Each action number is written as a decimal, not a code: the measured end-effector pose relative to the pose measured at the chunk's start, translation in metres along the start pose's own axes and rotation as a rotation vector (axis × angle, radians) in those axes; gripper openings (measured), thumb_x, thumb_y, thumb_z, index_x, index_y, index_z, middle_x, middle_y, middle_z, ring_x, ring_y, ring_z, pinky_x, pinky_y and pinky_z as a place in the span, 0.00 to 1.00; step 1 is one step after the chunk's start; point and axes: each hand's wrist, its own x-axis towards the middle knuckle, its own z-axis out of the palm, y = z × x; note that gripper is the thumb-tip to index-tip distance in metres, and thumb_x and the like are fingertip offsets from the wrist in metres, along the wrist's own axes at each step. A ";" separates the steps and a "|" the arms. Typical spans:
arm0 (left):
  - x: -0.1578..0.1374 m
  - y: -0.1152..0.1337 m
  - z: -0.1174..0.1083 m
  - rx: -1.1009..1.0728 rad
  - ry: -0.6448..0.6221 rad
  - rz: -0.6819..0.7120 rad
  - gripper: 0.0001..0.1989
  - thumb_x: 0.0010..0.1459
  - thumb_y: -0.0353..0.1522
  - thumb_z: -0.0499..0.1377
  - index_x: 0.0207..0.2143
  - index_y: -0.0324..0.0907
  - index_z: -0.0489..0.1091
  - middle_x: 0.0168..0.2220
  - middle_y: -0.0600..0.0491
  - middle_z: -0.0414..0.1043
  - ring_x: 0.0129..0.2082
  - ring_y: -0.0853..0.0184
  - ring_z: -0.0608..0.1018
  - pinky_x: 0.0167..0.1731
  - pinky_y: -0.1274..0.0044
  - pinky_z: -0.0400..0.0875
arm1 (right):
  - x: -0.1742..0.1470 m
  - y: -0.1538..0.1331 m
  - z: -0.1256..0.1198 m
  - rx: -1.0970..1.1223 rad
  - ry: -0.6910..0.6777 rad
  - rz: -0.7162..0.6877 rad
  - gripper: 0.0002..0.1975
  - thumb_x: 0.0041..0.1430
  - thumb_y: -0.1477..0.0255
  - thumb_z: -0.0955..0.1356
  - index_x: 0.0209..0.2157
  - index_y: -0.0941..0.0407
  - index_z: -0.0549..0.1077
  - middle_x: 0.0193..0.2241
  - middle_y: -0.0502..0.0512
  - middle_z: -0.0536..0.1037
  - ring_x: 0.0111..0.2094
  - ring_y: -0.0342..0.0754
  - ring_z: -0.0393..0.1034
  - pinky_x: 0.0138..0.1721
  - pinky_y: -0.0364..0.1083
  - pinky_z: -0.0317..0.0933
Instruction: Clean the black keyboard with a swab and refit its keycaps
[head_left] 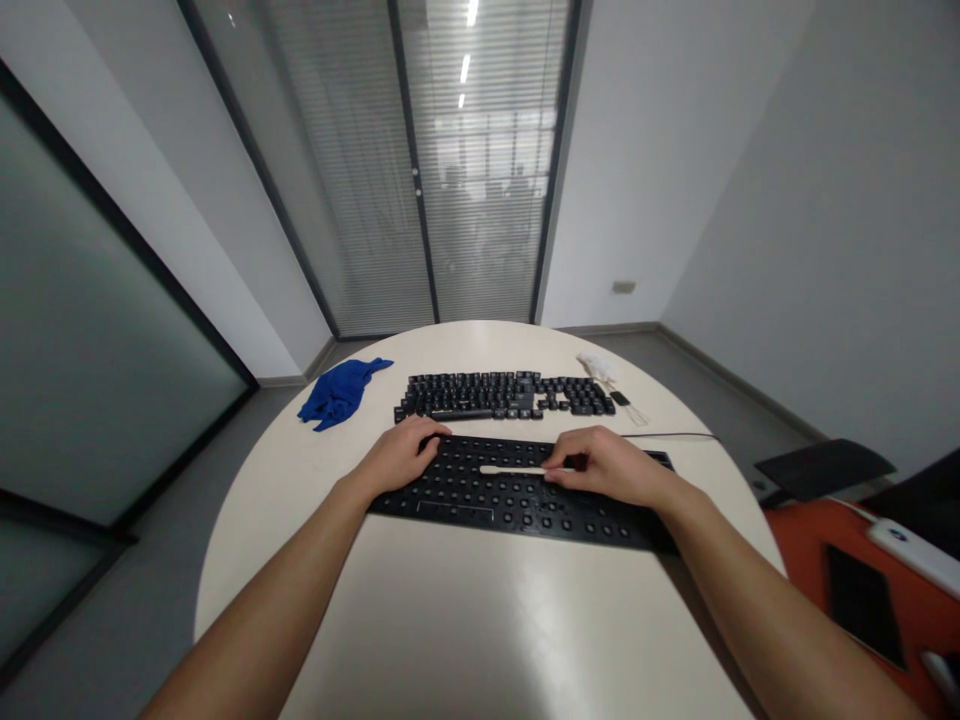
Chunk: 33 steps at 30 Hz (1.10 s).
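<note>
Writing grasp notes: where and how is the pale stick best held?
Probably by its right-hand part, pinched from the right, as the right hand does. The pale stick is thin and points left over the keyboard base, so this grip leaves its left tip free.

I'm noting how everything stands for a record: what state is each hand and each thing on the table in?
Left hand: resting on the keyboard's left end
Right hand: gripping the stick
Stick: held over the keyboard
Keyboard: lying flat, keycaps off where visible
Keycaps: detached, laid out in rows
Cloth: crumpled
White bundle: lying untouched, contents unclear
Cable: uncoiled
</note>
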 end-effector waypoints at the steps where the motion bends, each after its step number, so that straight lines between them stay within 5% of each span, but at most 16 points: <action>1: 0.000 0.000 0.000 0.001 -0.001 -0.001 0.15 0.67 0.30 0.52 0.50 0.46 0.75 0.47 0.51 0.78 0.48 0.59 0.76 0.53 0.64 0.69 | 0.000 0.000 0.000 0.000 -0.002 -0.003 0.09 0.60 0.63 0.72 0.35 0.53 0.83 0.32 0.54 0.83 0.33 0.49 0.75 0.36 0.46 0.64; 33: 0.000 0.001 -0.001 0.010 -0.001 -0.003 0.15 0.67 0.31 0.52 0.50 0.47 0.75 0.47 0.51 0.78 0.49 0.59 0.76 0.54 0.65 0.69 | 0.000 0.004 -0.001 -0.015 0.021 0.100 0.10 0.61 0.62 0.71 0.36 0.53 0.82 0.31 0.53 0.83 0.31 0.49 0.74 0.33 0.46 0.62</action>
